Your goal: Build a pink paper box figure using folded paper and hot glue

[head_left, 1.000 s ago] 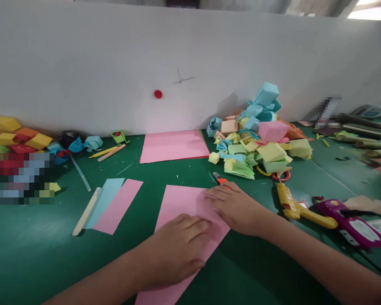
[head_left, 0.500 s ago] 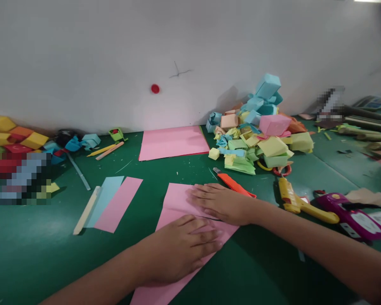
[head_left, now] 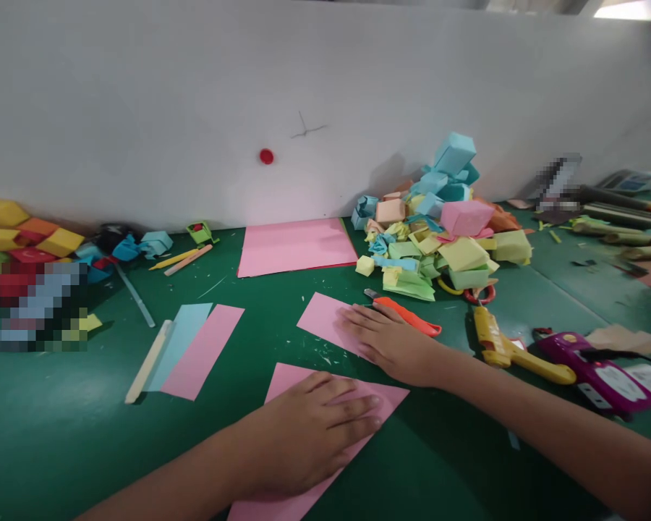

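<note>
My left hand (head_left: 309, 430) lies flat, fingers spread, on a large pink paper sheet (head_left: 304, 492) on the green mat (head_left: 87, 420). My right hand (head_left: 388, 340) rests flat, fingers stretched out, on a smaller pink paper piece (head_left: 321, 318) that lies apart from the large sheet, a bare strip of mat between them. An orange utility knife (head_left: 409, 315) lies just beyond my right hand's fingers.
A heap of folded paper boxes (head_left: 439, 231) stands at the back right. Another pink sheet (head_left: 296, 247) lies by the white wall. Blue and pink strips (head_left: 195, 347) lie to the left, a yellow glue gun (head_left: 507, 347) and purple tool (head_left: 597, 373) to the right.
The pink sheet has come apart into two pieces. My right hand slid the smaller piece away from me; my left hand stayed on the larger piece.
</note>
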Available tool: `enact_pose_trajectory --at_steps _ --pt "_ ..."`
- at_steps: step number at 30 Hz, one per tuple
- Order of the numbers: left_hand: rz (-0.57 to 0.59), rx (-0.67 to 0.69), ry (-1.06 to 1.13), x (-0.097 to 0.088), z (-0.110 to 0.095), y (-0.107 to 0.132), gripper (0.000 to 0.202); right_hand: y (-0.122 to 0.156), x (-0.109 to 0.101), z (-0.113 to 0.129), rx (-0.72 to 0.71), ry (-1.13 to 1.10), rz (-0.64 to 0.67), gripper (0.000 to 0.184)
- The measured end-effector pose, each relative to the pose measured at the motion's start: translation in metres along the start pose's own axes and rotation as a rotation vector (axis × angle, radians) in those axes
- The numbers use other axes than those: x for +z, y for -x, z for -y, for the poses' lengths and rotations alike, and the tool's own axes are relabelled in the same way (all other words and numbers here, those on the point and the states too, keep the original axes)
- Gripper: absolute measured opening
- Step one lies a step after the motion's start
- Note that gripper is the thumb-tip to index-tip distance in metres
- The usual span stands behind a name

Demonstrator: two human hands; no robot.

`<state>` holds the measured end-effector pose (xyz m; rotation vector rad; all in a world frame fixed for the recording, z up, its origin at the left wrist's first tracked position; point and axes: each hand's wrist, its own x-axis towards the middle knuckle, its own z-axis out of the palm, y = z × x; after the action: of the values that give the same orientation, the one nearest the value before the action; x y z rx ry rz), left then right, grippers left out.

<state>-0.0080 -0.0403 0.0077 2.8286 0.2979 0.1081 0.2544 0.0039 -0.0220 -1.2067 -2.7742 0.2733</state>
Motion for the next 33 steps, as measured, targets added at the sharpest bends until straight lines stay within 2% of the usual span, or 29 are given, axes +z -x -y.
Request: enact_pose_trajectory --at_steps 4,6,9,11,13,18,24,33 --pt "-0.043 -0.034 0.27 -0.007 0.003 0.0 0.052 0.002 -0.008 0.006 0.045 0.023 -0.109 0.05" --pt "-0.164 -0.154 0.55 -0.011 0.004 0.0 0.053 0.005 -0.02 0.014 0.033 -0.039 -0.209 0.043" --pt "-0.443 -0.32 1.077 -0.016 0.004 0.0 0.05 0.012 -0.041 0.03 -0.023 -0.252 -0.399 0.034" --pt "-0.576 -0.311 1.347 -0.019 0.003 -0.001 0.052 0.017 -0.051 0.041 -0.056 -0.424 -0.498 0.028" --pt "-0.637 -0.267 1.498 -0.021 0.002 -0.002 0.052 0.02 -0.057 0.05 -0.07 -0.552 -0.564 0.023" --pt "-0.657 -0.189 1.659 -0.019 0.0 -0.001 0.056 0.018 -0.055 0.063 -0.07 -0.674 -0.679 0.009" --pt "-0.619 -0.189 1.676 -0.018 -0.001 -0.002 0.054 0.015 -0.05 0.067 0.012 -0.736 -0.715 0.004" --pt "-0.538 -0.168 1.609 -0.015 -0.001 0.001 0.055 0.02 -0.044 0.064 0.02 -0.952 -0.595 0.017"
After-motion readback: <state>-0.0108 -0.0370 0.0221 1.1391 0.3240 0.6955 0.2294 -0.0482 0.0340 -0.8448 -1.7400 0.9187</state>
